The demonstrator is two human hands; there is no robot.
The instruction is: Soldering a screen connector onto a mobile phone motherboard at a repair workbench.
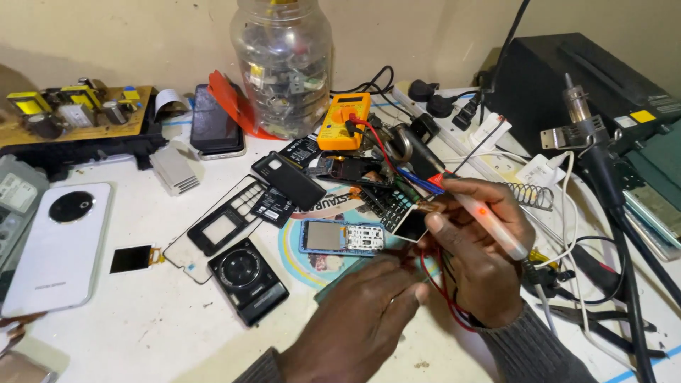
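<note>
We're gripping a white iron [489,216] in the right hand [477,248], fingers curled tight around it, tip aimed left at a small screen [411,224]. Left hand [362,312] is lying flat, fingers together, pointing up-right. Blue phone board [342,237] is sitting just above it.

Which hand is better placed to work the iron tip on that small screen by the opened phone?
Right, probably. The right hand grips the soldering iron, tip beside the small screen. The left hand lies flat below the opened phone, holding nothing visible.
</note>
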